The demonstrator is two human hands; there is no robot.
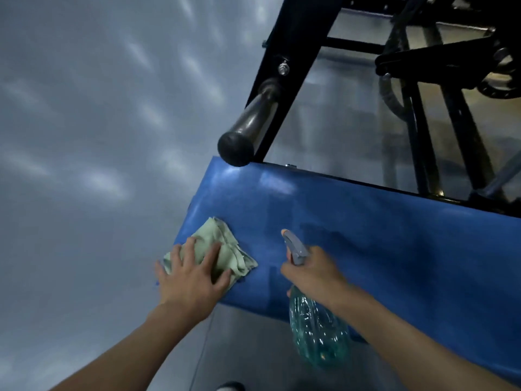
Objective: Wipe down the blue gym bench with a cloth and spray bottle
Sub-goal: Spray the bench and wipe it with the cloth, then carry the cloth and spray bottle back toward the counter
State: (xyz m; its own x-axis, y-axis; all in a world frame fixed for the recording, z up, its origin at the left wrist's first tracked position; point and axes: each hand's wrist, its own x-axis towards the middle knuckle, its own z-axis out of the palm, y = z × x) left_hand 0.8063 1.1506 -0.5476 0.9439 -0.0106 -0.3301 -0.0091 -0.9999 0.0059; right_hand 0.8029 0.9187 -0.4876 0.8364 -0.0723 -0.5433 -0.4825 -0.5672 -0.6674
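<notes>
Now pressing limp cloth (235, 253) at eight o'clock under flat left hand (191, 277), clasping light-looking spray bottle (318, 334) by neck in right hand (313, 273).

Head view, close down onto bench (366, 249)

A dark metal bar (255, 119) with a rounded black end cap (236, 149) juts out well beyond the left hand (191, 273). It joins a black steel frame (293, 66), far beyond the right hand (313, 273), which carries a shiny bolt (283, 67). Glossy grey floor (98, 136) spreads left of the left hand. A shoe tip (229, 386) shows below it.
</notes>
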